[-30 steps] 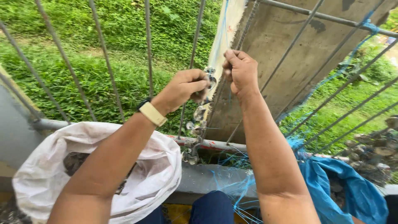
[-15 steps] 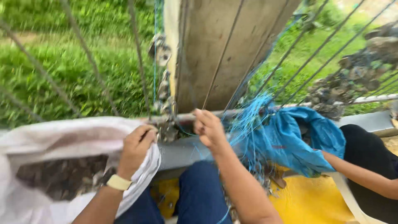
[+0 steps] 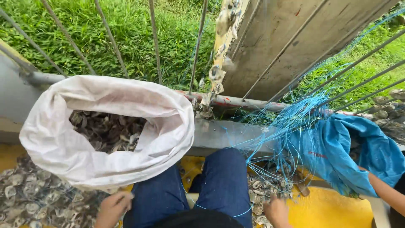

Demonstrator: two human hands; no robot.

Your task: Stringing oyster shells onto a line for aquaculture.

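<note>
White woven sack (image 3: pixel 160 139) sits at abt 9–10 o'clock from frame centre, mouth rolled open, part-filled w/ grey oyster shells (image 3: pixel 107 133). More loose shells (image 3: pixel 29 198) lie heaped on the yellow floor at 8 o'clock, below the sack.

Left hand (image 3: pixel 112 207) is low at 7 o'clock, just under the sack's bottom edge, beside the left knee of the blue jeans (image 3: pixel 221 181). Fingers look loosely curled toward the shell heap; can't tell if it has hold of anything, it is partly cut off by the frame edge. Right hand (image 3: pixel 276 211) is at 5 o'clock, down on a smaller shell pile (image 3: pixel 263 190) by the right knee, fingers bent into the shells. Whether it grips one can't be told.

Judgement on doing this well: pick shells one at a time, edges are likely sharp on bare skin; keep fingers clear of the blue twine (image 3: pixel 291 126) tangled over the right pile, it could snag. Keep the sack mouth rolled wide so it stays open.

Packages: blue woven bag (image 3: pixel 337 152) at 3 o'clock, slumped open, twine spilling from its left side; another person's forearm (image 3: pixel 386 192) shows below it at 4 o'clock. No readable labels worth noting, only a faint red mark on the blue bag. At 12 o'clock a string of shells (image 3: pixel 219 63) hangs along a weathered board (image 3: pixel 287 38), behind a metal railing (image 3: pixel 154 38), grass (image 3: pixel 126 25) beyond.
</note>
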